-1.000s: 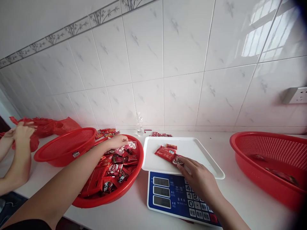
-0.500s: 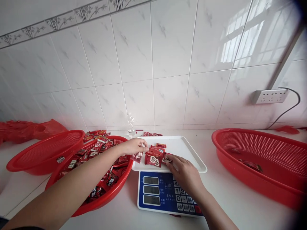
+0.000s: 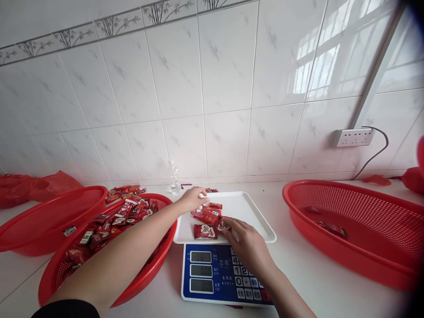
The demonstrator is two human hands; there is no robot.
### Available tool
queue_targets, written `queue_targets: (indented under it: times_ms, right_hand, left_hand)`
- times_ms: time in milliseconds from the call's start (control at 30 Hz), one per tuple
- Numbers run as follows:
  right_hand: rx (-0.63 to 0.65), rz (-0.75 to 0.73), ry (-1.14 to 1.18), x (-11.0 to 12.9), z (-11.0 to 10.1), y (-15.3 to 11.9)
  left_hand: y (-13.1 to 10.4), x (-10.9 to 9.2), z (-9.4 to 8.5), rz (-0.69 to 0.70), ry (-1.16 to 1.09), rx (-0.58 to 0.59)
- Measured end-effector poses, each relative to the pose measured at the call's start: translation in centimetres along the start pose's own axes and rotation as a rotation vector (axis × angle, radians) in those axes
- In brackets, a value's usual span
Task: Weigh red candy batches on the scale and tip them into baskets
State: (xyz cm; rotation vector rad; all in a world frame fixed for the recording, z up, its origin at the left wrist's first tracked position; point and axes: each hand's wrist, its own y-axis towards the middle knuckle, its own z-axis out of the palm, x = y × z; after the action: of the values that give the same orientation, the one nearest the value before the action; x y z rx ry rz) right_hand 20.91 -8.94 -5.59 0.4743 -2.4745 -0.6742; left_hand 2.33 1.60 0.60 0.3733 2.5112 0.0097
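Several red candy packets (image 3: 206, 231) lie on the white tray (image 3: 255, 216) of a blue digital scale (image 3: 212, 274). My left hand (image 3: 194, 199) is over the tray's back left part, fingers bent, beside a small packet (image 3: 215, 206); what its fingertips hold, if anything, I cannot make out. At the tray's front middle, my right hand (image 3: 243, 236) has its thumb and fingers closed on a red packet (image 3: 224, 223). A red basket (image 3: 165, 260) full of red packets stands left of the scale, partly hidden by my left forearm.
Another red basket (image 3: 20, 240) stands at the far left, near red plastic bags (image 3: 54, 185). A large red basket (image 3: 334, 256) with a few packets is on the right. A clear bottle (image 3: 174, 178) stands behind the tray.
The view has shifted a little. My left hand has moved back and no longer touches the packet at the tray's left. The packets there have been rearranged and the front one lies apart.
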Motion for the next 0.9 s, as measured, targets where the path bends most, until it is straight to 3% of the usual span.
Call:
queue_targets:
  times_ms: [233,367,467,533,733,900]
  right_hand:
    - [0.012,0.013,0.003,-0.2,0.3,0.0]
    - [0.0,0.013,-0.001,-0.6,0.8,-0.1]
    - [-0.012,0.013,-0.012,-0.7,0.9,-0.1]
    - [-0.008,0.009,-0.022,-0.6,0.9,-0.1]
    - [0.008,0.011,-0.011,-0.5,0.7,-0.1]
    - [0.037,0.026,0.003,-0.5,0.5,0.0]
  left_hand:
    - [-1.6,3.6,-6.4,-0.106,0.109,0.022]
    - [-3.6,6.6,-8.7,-0.231,0.286,0.196]
    - [-4.9,8.5,-8.4,-0.302,0.394,0.316]
    - [-5.3,9.4,-7.5,-0.32,0.468,0.333]
    - [-5.2,10.7,-4.1,-0.384,0.595,0.243]
    - [-4.9,11.2,-3.7,-0.356,0.56,0.19]
